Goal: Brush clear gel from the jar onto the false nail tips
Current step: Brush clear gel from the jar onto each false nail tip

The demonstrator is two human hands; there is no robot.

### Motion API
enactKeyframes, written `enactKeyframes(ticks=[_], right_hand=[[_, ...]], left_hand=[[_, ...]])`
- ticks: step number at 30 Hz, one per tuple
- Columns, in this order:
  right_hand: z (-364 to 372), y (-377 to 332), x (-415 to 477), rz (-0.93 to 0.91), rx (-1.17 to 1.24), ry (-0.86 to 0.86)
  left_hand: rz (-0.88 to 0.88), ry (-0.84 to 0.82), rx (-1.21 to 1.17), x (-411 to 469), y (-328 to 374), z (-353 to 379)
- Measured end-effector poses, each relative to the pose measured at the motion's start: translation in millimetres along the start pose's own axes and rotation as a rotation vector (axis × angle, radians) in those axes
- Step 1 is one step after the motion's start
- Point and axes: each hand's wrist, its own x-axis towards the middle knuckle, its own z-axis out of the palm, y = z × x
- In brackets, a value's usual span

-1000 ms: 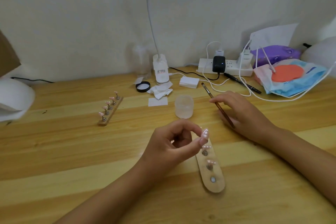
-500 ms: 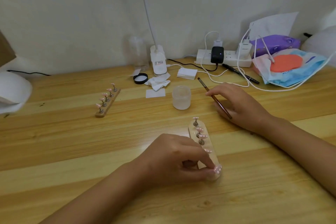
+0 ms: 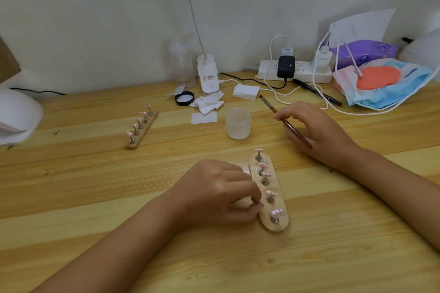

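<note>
Wooden holder (image 3: 279, 207) at lower centre, edge gripped by left hand (image 3: 214, 192), fingers curled; right hand (image 3: 319, 133) pinches brush (image 3: 267, 104) beside jar (image 3: 238, 123); a careless dip could topple it

Soft, even indoor light, faint shadows on the wall, slight overall softness, wide-angle bending at edges

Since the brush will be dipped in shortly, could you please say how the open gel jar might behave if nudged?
The gel jar looks squat and wide-based, so it would probably slide rather than tip. It seems to be frosted plastic, likely light, so a dipping brush could shift it. It stands open, so a knock might spill gel.
</note>
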Motion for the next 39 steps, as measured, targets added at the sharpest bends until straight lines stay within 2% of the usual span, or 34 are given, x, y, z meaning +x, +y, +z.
enactKeyframes(ticks=[2,4,6,8,12,18,23,26,39], right_hand=[[-3.1,-4.8,-0.3,0.063,0.146,0.096],[-7.3,-12.5,2.5,0.194,0.466,0.240],[-10.0,-18.4,6.5,0.316,0.708,0.384],[-9.7,-22.1,8.1,0.406,0.849,0.443],[1.2,-25.9,3.1,0.468,0.910,0.424],[10.0,-21.4,5.0,0.443,0.936,0.399],[10.0,-15.9,6.8,0.467,1.034,0.431],[9.9,-11.7,7.5,0.467,1.090,0.424],[13.3,-17.4,5.7,0.389,1.104,0.307]], left_hand=[[-0.152,0.062,0.045,2.5,-4.8,-1.2],[-0.456,0.072,0.018,6.9,-8.2,-0.8],[-0.719,0.029,-0.150,11.7,-14.2,3.1],[-0.826,-0.016,-0.275,18.5,-18.0,8.1],[-0.858,-0.006,-0.412,29.3,-17.9,13.7],[-0.925,0.053,-0.511,30.0,-22.1,19.9],[-0.974,0.332,-0.813,23.9,-23.8,16.7],[-0.961,0.364,-0.962,20.5,-24.1,16.1],[-0.954,0.284,-0.880,19.7,-25.1,16.8]])
